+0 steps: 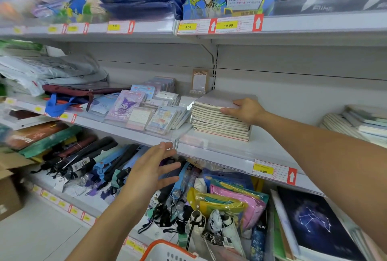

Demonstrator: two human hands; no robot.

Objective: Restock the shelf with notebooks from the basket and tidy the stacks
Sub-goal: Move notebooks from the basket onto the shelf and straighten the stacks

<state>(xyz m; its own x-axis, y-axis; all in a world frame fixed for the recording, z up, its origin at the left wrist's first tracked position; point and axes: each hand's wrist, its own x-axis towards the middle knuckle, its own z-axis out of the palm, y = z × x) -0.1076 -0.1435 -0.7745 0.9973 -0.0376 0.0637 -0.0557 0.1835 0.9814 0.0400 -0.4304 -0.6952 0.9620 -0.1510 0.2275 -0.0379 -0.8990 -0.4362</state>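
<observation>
Right hand clasps top of notebook stack; left hand spread wide, empty. Risk: one-sided push skews stack, covers slide.

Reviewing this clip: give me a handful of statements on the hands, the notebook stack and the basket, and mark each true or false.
1. The right hand rests on the stack of notebooks on the middle shelf. True.
2. The left hand grips a notebook. False: it is open and empty, fingers spread, in front of the shelf edge.
3. The notebook stack sits right of the packaged character notepads. True.
4. The price tag on the shelf edge below and right of the stack reads 10.00. False: it reads 6.00.
5. The orange-rimmed basket sits on the middle shelf. False: only its rim shows, at the bottom of the view, below the hands.
</observation>
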